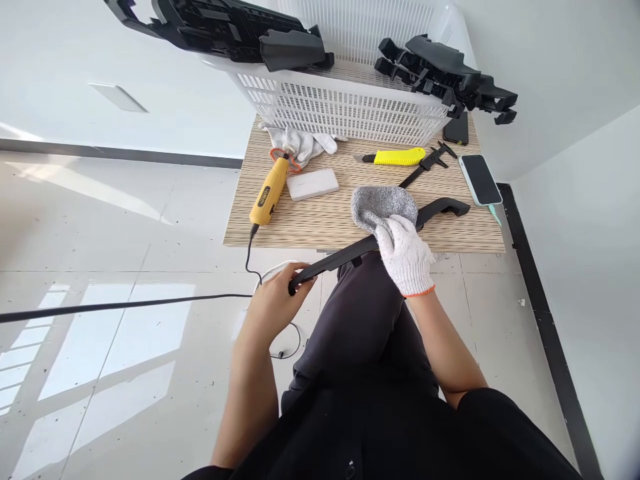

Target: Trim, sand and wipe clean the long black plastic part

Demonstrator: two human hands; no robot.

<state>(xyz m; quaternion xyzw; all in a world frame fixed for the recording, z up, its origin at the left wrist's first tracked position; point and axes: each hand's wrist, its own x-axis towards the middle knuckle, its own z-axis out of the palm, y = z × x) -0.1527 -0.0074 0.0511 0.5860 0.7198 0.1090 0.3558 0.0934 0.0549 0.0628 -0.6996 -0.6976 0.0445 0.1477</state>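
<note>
My bare left hand (275,299) grips the near left end of a long black plastic trim piece (345,255). The piece slants up to the right across the table's front edge, and its curved far end lies over the tabletop. My right hand (406,257), in a white knit glove with an orange cuff, is closed on a grey fuzzy cloth (383,205). That cloth lies over the trim piece toward its right end, hiding part of it. The fingertips under the cloth are hidden.
On the wood-grain table (345,227) are a yellow rotary tool (270,191) with a black cord, white block (313,184), spare glove (303,143), yellow utility knife (399,157), black caliper (425,165) and phone (481,179). Behind stands a white basket (345,107) with black plastic parts (445,70).
</note>
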